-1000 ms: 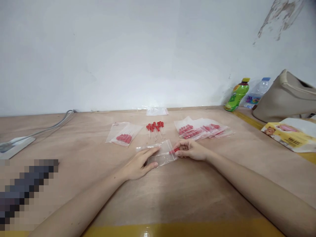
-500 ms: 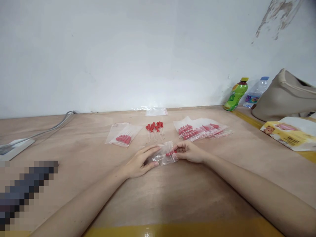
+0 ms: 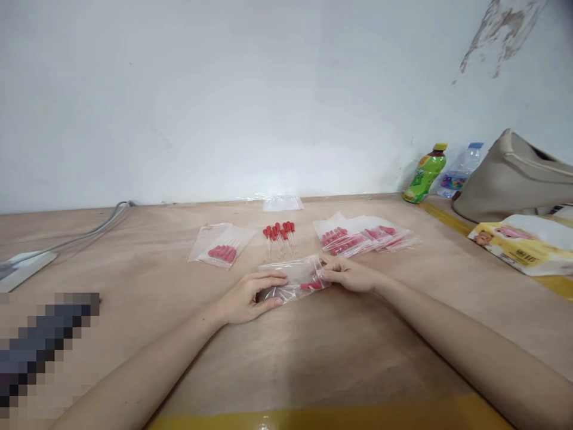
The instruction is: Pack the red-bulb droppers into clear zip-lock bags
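A clear zip bag lies on the table between my hands, with a red-bulbed dropper inside near its right end. My left hand holds the bag's left end, fingers over the top and thumb along the near edge. At the bag's right end, my right hand is closed on the plastic, its fingertips partly hidden. Just behind the bag lies a loose group of red-bulbed droppers, thin stems pointing toward me.
Filled bags lie at left and in a pile at right. Flat plastic bags rest by the wall. Farther right are a green bottle, a clear bottle, a beige bag and a yellow-white packet. A cable runs at left.
The dropper in the bag no longer sits in my right fingers; they now grip the bag's end. The bag looks more stretched out, and my left hand has shifted slightly left.
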Motion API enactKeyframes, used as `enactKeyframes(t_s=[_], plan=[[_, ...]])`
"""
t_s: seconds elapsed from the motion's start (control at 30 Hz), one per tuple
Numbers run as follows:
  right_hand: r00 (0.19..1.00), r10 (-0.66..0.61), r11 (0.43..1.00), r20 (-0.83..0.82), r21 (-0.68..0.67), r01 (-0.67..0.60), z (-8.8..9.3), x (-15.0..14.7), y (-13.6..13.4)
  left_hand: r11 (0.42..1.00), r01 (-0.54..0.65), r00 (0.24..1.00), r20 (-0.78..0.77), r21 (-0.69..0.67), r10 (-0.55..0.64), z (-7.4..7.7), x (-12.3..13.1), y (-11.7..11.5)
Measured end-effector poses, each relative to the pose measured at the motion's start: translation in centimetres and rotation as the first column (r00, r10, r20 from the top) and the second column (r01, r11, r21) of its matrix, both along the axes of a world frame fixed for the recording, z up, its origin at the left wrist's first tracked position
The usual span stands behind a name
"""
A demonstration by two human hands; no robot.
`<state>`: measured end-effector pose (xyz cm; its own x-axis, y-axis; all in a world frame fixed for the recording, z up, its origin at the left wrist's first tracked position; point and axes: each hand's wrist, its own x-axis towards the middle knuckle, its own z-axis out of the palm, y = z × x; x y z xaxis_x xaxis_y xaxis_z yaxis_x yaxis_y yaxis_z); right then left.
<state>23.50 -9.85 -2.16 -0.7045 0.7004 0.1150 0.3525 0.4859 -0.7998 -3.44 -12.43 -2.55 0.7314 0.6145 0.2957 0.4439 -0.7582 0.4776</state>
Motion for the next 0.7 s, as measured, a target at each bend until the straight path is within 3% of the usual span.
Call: enactKeyframes(t_s=[0.07, 0.17, 0.27, 0.4, 0.6, 0.7], plan=[[0.997, -0.071, 0.997, -0.016, -0.037, 0.07, -0.2, 0.2, 0.4, 1.0, -0.002, 1.0, -0.007, -0.016, 0.002, 0.0, 0.0, 0.0], [0.957, -0.29, 0.957, -0.025, 0.018, 0.291, -0.4, 0.0, 1.1, 1.0, -0.002, 1.0, -0.024, -0.016, 0.002, 0.2, 0.2, 0.0], [0.874, -0.485, 0.858, -0.026, 0.179, 0.482, 0.3, -1.0, 2.2, 1.0, 0.008, 0.999, -0.048, -0.006, -0.009, 0.4, 0.4, -0.1], [0.734, -0.678, 0.69, 0.036, 0.374, 0.619, 2.0, -3.7, 4.8, 0.999, 0.018, 0.998, -0.062, 0.027, -0.017, 0.3, 0.4, 0.0], [0.649, -0.721, 0.692, 0.243, 0.303, 0.655, 1.7, -8.3, 9.3, 0.999, 0.01, 0.997, -0.082, 0.045, -0.007, 0.0, 0.1, 0.2], [0.651, -0.703, 0.711, 0.286, 0.275, 0.648, 1.3, -9.3, 10.5, 0.999, 0.015, 0.996, -0.09, 0.039, -0.011, 0.0, 0.0, 0.1]])
